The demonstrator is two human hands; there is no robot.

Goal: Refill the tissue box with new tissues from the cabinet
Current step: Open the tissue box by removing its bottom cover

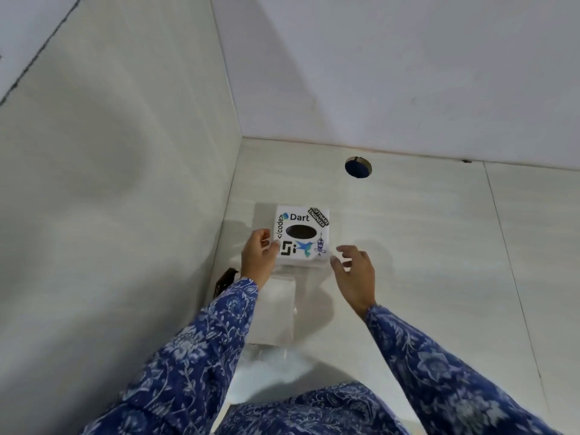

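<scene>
Touching tissue box point(302, 235) left hand point(259, 258), right hand point(355, 275) spread beside

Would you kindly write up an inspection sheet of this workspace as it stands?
Surface: pale tiled counter with visible grout lines, set in a corner.
Job's things: white square tissue box covered in stickers, dark oval opening on top with no tissue showing; a clear plastic tissue pack lies just in front of it.
Clutter: small dark object by the left wall, too unclear to identify.
Grippers: left hand touches the box's left edge; right hand open beside its right corner, contact unclear.
Cables: nothing seen.
Surroundings: round blue-lined hole in the counter; plain pale walls.
</scene>
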